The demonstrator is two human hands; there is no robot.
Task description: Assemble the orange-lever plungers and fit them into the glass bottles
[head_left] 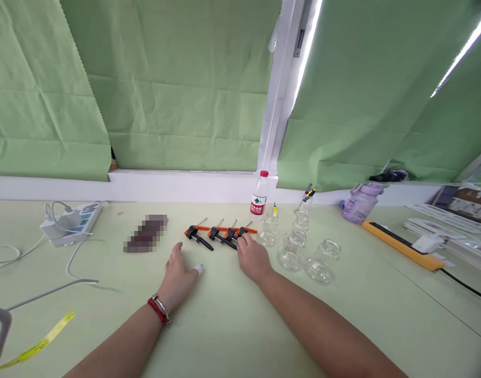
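Observation:
Several small orange-and-black clamps (220,234) lie in a row on the pale green table (232,325). My right hand (253,257) rests on the table with its fingers reaching the rightmost clamp; the fingertips are curled down on it, and a real grip cannot be made out. My left hand (180,274) lies flat on the table just in front of the left clamps, fingers stretched out, holding nothing; one finger carries a white bandage. A red band and a metal bracelet sit on the left wrist.
Several clear glass jars (303,249) stand right of the clamps, with a water bottle (259,197) behind. A purple jug (361,201), an orange power strip (401,245), a white power strip (69,223), a blurred dark object (146,233) and a yellow tape (41,342) lie around.

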